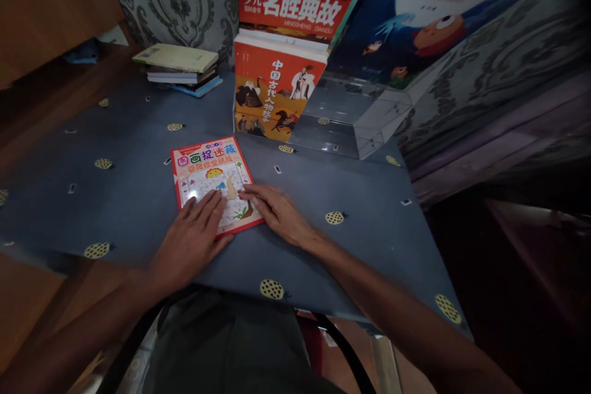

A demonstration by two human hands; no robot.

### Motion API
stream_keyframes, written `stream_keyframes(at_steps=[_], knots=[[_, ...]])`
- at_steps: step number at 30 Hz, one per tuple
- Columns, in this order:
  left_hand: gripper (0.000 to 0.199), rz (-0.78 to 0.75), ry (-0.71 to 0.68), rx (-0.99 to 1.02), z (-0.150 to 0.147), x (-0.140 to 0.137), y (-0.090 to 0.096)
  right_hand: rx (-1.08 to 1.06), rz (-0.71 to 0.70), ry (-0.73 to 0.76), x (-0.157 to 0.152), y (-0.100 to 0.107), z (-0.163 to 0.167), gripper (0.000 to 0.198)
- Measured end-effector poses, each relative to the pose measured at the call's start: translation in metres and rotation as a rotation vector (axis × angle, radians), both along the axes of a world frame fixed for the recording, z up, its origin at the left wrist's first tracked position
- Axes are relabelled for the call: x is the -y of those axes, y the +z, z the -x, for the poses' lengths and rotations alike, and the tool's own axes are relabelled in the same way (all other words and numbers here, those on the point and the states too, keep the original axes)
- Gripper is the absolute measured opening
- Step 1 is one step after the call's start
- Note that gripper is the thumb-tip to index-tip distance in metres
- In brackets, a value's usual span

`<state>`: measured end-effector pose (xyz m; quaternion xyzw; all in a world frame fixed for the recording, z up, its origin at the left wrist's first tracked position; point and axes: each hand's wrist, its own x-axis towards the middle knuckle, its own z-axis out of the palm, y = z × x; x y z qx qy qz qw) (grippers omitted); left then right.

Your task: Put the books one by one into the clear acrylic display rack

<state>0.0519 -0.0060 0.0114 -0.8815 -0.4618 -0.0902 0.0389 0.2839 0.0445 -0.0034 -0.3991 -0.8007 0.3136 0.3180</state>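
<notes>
Dark trousers [231,345] fill the bottom of my feed, tucked against the near edge of the desk [286,258], where a red-bordered picture book [213,163] lies face up, slightly turned. Both hands rest on its lower half: the left hand [196,228] is spread flat, while the right hand [277,212] sets loosely bent fingers by the right edge; whether its thumb pinches there, I cannot tell. I judge the glossy cover, which throws a glare spot, could let fingertips skid, and an uneven push would twist the book further. If one side were lifted while the left palm pressed down, the cover might crease. A hard shove forward could knock the clear display stand [385,120] just beyond. That stand is the one container I make out: an orange book [279,89] fills its left front, a red book [295,9] rises behind, and a blue fish-covered book [401,18] leans at the right. Farther left, a staggered stack of books [180,60] looks liable to slide if bumped.
</notes>
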Motion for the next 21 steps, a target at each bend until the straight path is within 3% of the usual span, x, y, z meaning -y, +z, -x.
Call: stream_keyframes(at_steps=[7,13,17,21], knots=[[0.064,0.027,-0.019,0.039,0.058,0.018,0.0,0.085,-0.105,0.003,0.005,0.0,0.003,0.033],[0.057,0.009,-0.034,0.038,0.066,0.02,-0.002,0.3,-0.246,0.147,0.005,0.015,0.016,0.031],[0.056,-0.049,-0.035,0.0,0.065,0.021,-0.005,0.38,-0.256,0.3,-0.019,0.02,0.051,0.035],[0.055,-0.101,-0.031,-0.034,0.064,0.021,-0.007,0.406,-0.327,0.355,-0.06,0.012,0.103,0.037]])
